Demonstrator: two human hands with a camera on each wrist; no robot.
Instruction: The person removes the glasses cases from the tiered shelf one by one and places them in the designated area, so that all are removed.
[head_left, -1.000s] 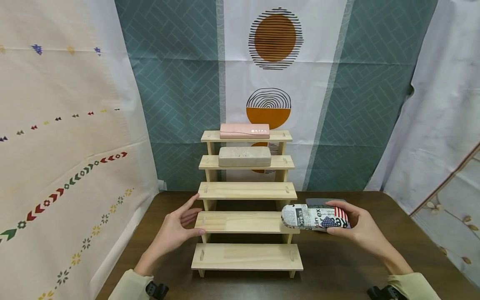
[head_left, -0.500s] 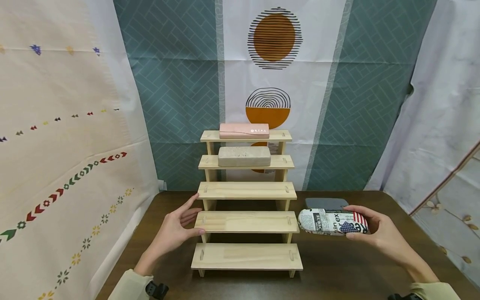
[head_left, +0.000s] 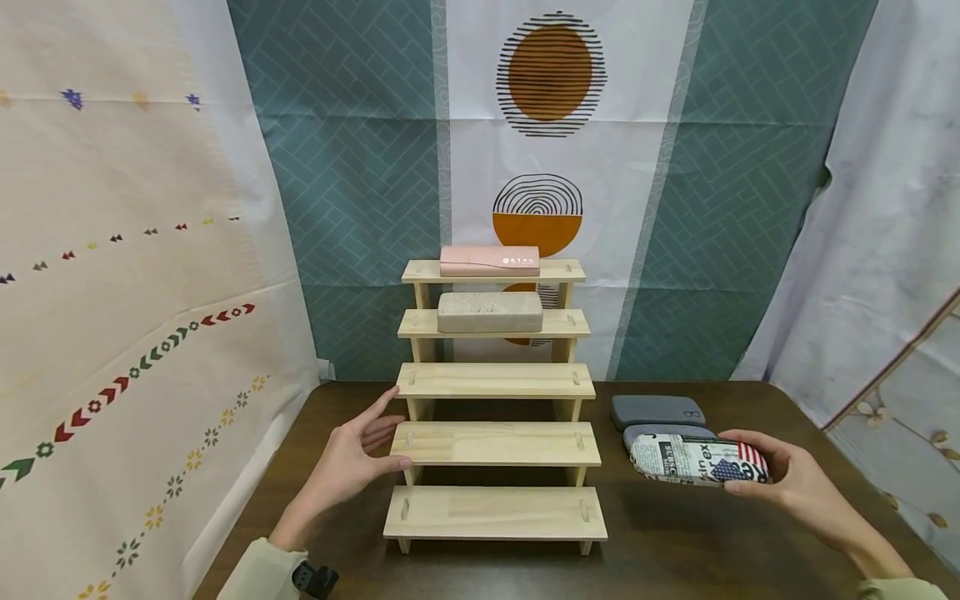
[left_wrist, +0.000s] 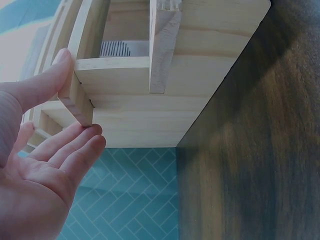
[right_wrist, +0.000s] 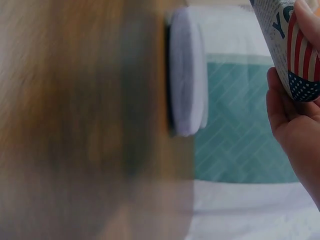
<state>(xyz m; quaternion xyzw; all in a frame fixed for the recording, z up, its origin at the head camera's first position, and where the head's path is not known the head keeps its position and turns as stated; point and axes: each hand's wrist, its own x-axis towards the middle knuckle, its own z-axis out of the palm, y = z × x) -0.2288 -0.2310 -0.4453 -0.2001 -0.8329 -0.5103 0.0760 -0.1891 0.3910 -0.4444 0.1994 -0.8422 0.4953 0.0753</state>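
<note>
Eyeglass case in newspaper-and-flag print (head_left: 701,460) sits in the grasp of the right hand (head_left: 795,487), thumb on the near side, fingers on the far side, gripping its right end. It is held above the dark wood table (head_left: 675,546), right of the stepped wooden stand (head_left: 495,443) and apart from it. Its long axis runs left to right, roughly parallel to the tiers, with the free end pointing toward the stand. Just beyond it on the table lie a dark gray eyeglass case (head_left: 656,408) and a lighter gray case (head_left: 667,431), the latter partly hidden; the right hand is much nearer to both. The person's left hand (head_left: 352,454) pinches the left end of the stand's fourth tier from the top between thumb and fingers.
</note>
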